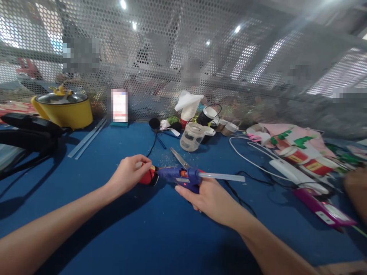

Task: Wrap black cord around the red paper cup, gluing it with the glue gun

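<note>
My left hand is closed around a small red cup-like piece with a black band at its end, held just above the blue table. In my right hand is a blue hot glue gun, its nozzle pointing left and close to the black-banded end. Whether the nozzle touches that piece I cannot tell. A translucent glue stick juts from the back of the gun, and a small red light glows on its side. Scissors lie behind the gun, their handles partly hidden by it.
Behind my hands stand a clear plastic cup and a stack of white paper cups. Loose glue sticks, a phone and a yellow pot are at left. Cables, a white power strip and a purple one lie right.
</note>
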Demonstrator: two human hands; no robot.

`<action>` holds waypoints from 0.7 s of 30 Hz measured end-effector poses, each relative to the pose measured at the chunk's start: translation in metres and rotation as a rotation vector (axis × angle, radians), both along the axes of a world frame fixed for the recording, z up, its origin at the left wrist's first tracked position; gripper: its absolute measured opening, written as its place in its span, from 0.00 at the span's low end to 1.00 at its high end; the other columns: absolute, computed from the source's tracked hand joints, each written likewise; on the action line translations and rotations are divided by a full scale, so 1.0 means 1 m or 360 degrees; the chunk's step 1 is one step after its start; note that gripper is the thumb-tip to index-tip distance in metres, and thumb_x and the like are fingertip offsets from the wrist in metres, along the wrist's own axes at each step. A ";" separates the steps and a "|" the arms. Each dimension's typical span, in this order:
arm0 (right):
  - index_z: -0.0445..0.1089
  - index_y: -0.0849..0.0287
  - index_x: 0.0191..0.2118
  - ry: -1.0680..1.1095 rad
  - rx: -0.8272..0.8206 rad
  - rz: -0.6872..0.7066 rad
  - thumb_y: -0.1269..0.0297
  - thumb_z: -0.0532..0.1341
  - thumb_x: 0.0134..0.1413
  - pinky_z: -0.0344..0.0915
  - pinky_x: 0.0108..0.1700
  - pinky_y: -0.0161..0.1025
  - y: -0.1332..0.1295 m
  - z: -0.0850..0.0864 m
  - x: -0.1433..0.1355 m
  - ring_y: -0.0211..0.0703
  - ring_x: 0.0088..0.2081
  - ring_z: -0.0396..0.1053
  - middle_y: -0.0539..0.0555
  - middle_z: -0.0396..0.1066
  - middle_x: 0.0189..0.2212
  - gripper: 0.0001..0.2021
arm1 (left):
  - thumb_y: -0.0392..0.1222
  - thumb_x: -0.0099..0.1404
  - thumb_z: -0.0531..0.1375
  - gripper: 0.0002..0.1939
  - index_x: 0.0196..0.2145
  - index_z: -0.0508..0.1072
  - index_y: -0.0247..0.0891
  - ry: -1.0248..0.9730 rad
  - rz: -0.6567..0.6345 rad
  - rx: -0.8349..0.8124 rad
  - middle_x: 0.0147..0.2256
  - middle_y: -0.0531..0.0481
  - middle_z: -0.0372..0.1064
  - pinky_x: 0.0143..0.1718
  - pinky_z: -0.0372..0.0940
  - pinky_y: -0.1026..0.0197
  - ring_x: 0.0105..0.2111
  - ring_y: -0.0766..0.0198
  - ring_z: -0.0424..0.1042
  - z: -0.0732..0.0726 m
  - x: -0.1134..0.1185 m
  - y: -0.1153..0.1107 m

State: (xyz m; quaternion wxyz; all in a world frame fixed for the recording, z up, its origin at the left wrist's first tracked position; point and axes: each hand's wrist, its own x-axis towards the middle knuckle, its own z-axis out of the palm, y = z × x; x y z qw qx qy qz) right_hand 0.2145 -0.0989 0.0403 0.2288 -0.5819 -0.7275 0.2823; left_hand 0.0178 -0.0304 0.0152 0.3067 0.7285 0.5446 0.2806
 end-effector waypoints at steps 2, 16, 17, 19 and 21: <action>0.65 0.57 0.21 0.0007 -0.0013 0.0004 0.58 0.52 0.50 0.57 0.20 0.34 0.000 0.000 0.000 0.36 0.14 0.59 0.46 0.59 0.11 0.13 | 0.48 0.55 0.52 0.15 0.31 0.72 0.35 0.0011 0.0005 -0.0001 0.22 0.51 0.69 0.22 0.56 0.66 0.24 0.63 0.66 0.000 0.000 0.000; 0.65 0.58 0.21 0.0021 -0.0120 -0.0001 0.59 0.52 0.50 0.58 0.19 0.32 -0.003 0.003 -0.001 0.34 0.13 0.58 0.44 0.58 0.09 0.13 | 0.47 0.55 0.52 0.14 0.30 0.72 0.36 0.0049 0.0038 0.0018 0.22 0.50 0.69 0.21 0.56 0.66 0.24 0.62 0.67 0.000 0.001 -0.001; 0.65 0.58 0.21 0.0012 -0.0119 0.0005 0.58 0.52 0.50 0.57 0.19 0.33 -0.003 0.002 -0.001 0.34 0.13 0.58 0.44 0.58 0.09 0.13 | 0.47 0.55 0.52 0.14 0.30 0.72 0.36 0.0044 0.0042 0.0021 0.22 0.50 0.69 0.21 0.56 0.66 0.24 0.62 0.67 0.000 0.001 -0.001; 0.65 0.58 0.21 -0.0007 -0.0101 0.0006 0.57 0.52 0.50 0.57 0.20 0.33 -0.003 0.000 -0.001 0.35 0.13 0.59 0.45 0.59 0.09 0.14 | 0.47 0.55 0.52 0.14 0.30 0.72 0.36 0.0035 0.0047 0.0021 0.22 0.50 0.69 0.21 0.56 0.66 0.24 0.62 0.67 -0.001 0.001 -0.001; 0.65 0.58 0.22 -0.0019 -0.0065 0.0002 0.57 0.52 0.51 0.57 0.20 0.34 -0.003 -0.001 -0.001 0.36 0.13 0.59 0.45 0.60 0.10 0.14 | 0.47 0.55 0.52 0.14 0.30 0.72 0.36 0.0024 0.0052 0.0015 0.22 0.50 0.69 0.22 0.56 0.66 0.24 0.62 0.67 0.000 0.001 -0.001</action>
